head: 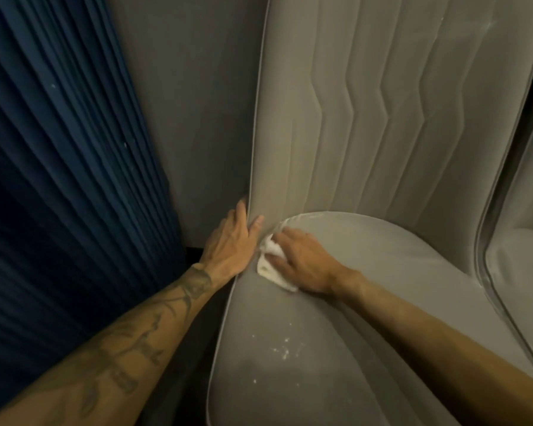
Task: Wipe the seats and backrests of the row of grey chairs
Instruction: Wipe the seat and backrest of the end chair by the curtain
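two hands work at the back left corner of one grey chair. the left hand (228,241) grips the left edge of the backrest (336,118) low down, just above the seat (366,287); its thumb lies on the front face and its fingers (239,212) curl round the piped edge to the rear, where their tips are hidden. the right hand (302,262) holds a white cloth (270,265) bunched under it, fingers close together and bent over the wad, pressing it onto the seat right beside the crease where seat meets backrest. the cloth touches the seat's left rim and lies just beside the left hand. the backrest stands upright, with stitched vertical channels that kink in a zigzag midway. a scatter of white crumbs (285,348) lies on the nearer part of the seat, well apart from the cloth. a pleated blue curtain (59,149) hangs at the left, with a grey wall (191,103) between it and the chair. a second grey chair (523,256) stands just beside the first on the right.
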